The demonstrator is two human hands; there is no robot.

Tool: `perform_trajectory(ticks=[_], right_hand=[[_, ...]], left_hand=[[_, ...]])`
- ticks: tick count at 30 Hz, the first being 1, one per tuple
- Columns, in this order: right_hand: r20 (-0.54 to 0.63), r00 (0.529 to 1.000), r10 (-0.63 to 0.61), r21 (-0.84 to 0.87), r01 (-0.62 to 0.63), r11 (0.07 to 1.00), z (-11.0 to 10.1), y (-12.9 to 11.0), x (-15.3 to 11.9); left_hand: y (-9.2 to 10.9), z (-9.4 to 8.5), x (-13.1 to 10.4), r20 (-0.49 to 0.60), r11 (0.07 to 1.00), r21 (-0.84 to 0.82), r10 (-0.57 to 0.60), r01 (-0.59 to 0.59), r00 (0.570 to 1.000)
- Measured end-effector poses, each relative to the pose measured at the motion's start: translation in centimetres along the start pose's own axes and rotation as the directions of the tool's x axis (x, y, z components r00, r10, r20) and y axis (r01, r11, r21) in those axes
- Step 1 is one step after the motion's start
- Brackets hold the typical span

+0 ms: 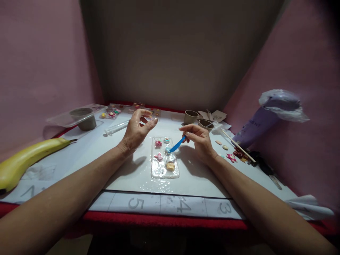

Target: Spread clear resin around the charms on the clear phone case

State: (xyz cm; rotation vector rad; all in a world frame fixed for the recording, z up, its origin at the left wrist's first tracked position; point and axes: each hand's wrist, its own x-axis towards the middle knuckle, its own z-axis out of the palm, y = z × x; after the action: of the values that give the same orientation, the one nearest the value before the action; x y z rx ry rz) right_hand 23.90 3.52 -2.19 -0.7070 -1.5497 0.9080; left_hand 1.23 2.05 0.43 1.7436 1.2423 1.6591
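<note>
A clear phone case lies flat on a white board in front of me, coated with something glossy and wet-looking. Small charms sit on it, among them a pink charm and a yellow charm. My right hand grips a blue plastic knife by its upper end. The blade's tip reaches a pale blue charm at the case's right side; whether it touches is unclear. My left hand is raised left of the case, fingers bent and apart, with nothing visible in it.
At left are a yellow banana, a grey cup under a clear lid, and a syringe. Brown cups stand at the back right. Loose charms, a wooden stick and a purple wrapped bag are at right.
</note>
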Motion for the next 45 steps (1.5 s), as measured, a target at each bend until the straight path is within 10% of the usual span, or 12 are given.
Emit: perform_trajectory(ticks=[7,25,45], right_hand=[[-0.144,0.988,-0.045,-0.018,0.043,0.999,0.0,0.4,0.5],[0.046,0.931,-0.362,-0.449,0.343,0.825,1.0,-0.3,-1.0],[0.115,0.87,-0.48,-0.507,0.467,0.725,1.2,-1.0,-1.1]], left_hand=[[0.0,0.0,0.0,-0.001,1.0,-0.002,-0.003,0.003,1.0],[-0.1,0.1,0.1,0.001,1.0,0.005,-0.012,0.012,1.0],[-0.1,0.1,0.0,0.0,1.0,-0.001,-0.009,0.009,1.0]])
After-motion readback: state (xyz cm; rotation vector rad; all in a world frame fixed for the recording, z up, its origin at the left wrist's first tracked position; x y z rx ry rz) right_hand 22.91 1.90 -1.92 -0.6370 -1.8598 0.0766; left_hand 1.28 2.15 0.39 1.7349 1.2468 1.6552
